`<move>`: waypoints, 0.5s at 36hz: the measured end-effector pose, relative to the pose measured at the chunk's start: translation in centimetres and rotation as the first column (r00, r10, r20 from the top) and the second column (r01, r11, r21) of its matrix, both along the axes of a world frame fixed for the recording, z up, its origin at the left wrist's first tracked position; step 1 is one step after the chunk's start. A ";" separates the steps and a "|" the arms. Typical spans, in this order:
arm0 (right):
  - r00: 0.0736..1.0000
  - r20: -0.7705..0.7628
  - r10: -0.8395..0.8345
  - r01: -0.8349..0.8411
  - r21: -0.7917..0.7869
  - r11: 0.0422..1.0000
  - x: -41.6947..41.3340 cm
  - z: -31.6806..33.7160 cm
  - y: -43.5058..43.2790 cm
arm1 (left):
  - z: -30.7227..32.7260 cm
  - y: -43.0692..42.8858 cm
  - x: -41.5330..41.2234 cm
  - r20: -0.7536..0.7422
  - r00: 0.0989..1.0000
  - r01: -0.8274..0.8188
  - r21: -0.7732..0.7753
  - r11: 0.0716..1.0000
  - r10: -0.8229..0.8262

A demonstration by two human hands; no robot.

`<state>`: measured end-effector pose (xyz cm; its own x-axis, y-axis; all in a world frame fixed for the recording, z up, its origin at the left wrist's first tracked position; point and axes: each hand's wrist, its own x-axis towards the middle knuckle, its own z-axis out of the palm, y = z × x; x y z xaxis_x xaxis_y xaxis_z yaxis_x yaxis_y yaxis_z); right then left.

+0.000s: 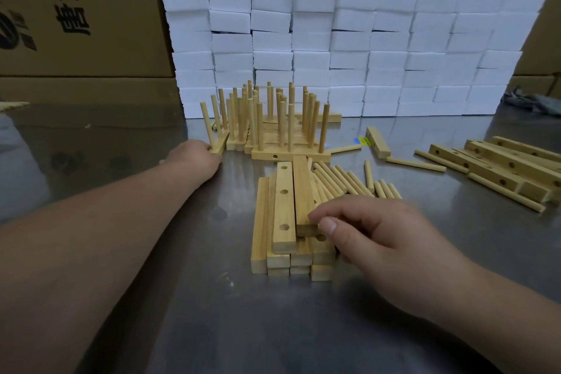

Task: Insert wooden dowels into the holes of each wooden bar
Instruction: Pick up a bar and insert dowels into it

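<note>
A reflective steel table point(212, 313) is backed by a wall of white foam blocks point(379, 39), with cardboard boxes point(76, 9) in the upper left. At centre frame a stack of drilled bars point(283, 206) is laid. Its top bar point(302, 188) is pinched at the near end between thumb and fingertips of the right hand point(373, 237). The left hand point(194, 158) is set against the end of a finished bar point(219, 147) in the cluster of doweled bars point(288, 155), left of centre. Whether its fingers grip cannot be told. Loose dowels point(343, 179) lie just right of the stack.

The bars are judged light, rigid and smooth, best taken across the narrow faces near one end. The dowels may roll. Open table is left in the lower frame, while more bars point(501, 167) crowd the right edge.
</note>
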<state>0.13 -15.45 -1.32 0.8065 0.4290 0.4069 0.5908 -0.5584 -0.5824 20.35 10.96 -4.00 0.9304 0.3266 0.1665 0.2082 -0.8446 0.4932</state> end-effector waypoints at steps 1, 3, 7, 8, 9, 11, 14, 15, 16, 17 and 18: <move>1.000 0.002 -0.003 0.003 0.004 1.000 0.0 0.0 0.0 | 0.0 0.0 0.1 -0.002 1.000 0.010 0.001 1.000 -0.010; 1.000 0.008 -0.005 0.005 0.006 1.000 0.0 -0.1 0.1 | 0.1 0.1 0.1 -0.017 1.000 0.026 0.001 1.000 -0.026; 1.000 0.018 0.000 0.000 -0.007 1.000 0.0 -0.1 0.1 | 0.3 -0.1 0.3 -0.028 0.999 0.027 0.003 1.000 -0.027; 1.000 0.026 0.002 -0.002 -0.012 1.000 0.0 -0.1 0.1 | 0.3 -0.2 0.4 -0.027 0.999 0.027 0.006 1.000 -0.027; 0.999 0.033 0.002 -0.002 -0.018 1.000 0.0 -0.1 0.1 | 0.4 -0.3 0.4 -0.031 0.999 0.030 0.012 0.999 -0.029; 0.999 0.038 -0.001 0.002 -0.028 1.000 -0.1 0.0 0.1 | 0.4 -0.5 0.5 -0.046 0.998 0.039 0.024 0.999 -0.038; 1.000 0.026 -0.007 0.008 -0.032 0.999 -0.1 0.1 0.1 | 0.5 -0.4 1.0 -0.046 0.998 0.032 0.033 0.999 -0.031; 1.000 0.025 -0.007 0.008 -0.034 0.999 -0.1 0.1 0.1 | 0.5 -0.4 1.1 -0.045 0.999 0.024 0.036 0.999 -0.022; 1.000 0.025 -0.007 0.008 -0.035 0.999 -0.1 0.1 0.1 | 0.5 -0.4 1.2 -0.043 0.999 0.017 0.035 0.999 -0.015; 1.000 0.024 -0.006 0.007 -0.035 0.999 -0.1 0.1 0.1 | 0.5 -0.4 1.2 -0.044 0.999 0.013 0.030 0.999 -0.012; 1.000 0.023 -0.004 0.005 -0.035 0.999 -0.1 0.1 0.1 | 0.5 -0.4 1.3 -0.046 0.999 0.012 0.024 1.000 -0.011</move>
